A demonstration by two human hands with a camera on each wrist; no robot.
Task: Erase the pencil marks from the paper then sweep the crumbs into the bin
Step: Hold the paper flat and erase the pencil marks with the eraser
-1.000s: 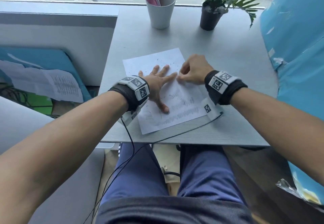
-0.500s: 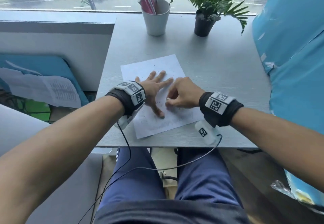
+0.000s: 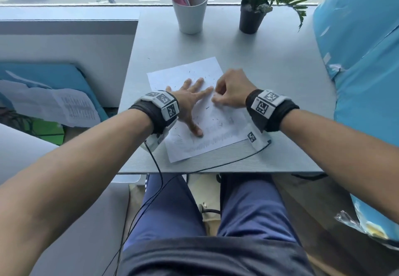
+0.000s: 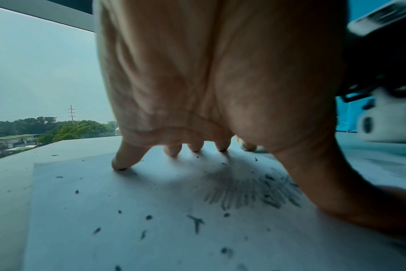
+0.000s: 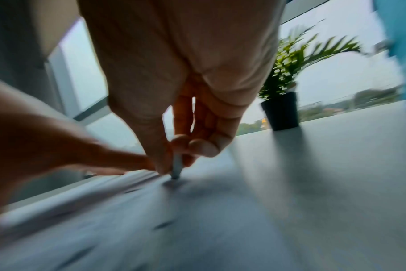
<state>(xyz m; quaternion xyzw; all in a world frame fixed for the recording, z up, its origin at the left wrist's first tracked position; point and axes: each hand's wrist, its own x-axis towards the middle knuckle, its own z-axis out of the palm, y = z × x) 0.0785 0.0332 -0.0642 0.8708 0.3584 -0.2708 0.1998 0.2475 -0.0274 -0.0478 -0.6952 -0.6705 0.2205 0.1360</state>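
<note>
Back up beside the left hand (image 3: 190, 100), splayed flat on the paper (image 3: 224, 129), the right hand (image 3: 230, 91) pinches an eraser (image 5: 177, 167): short strokes over marks (image 4: 246, 196) just under the left palm would avoid creasing.

The left hand (image 3: 190, 100) lay flat with its fingers spread. The right hand (image 3: 231, 91) was curled, fingertips (image 5: 165, 165) pinched together and pointing down.
</note>
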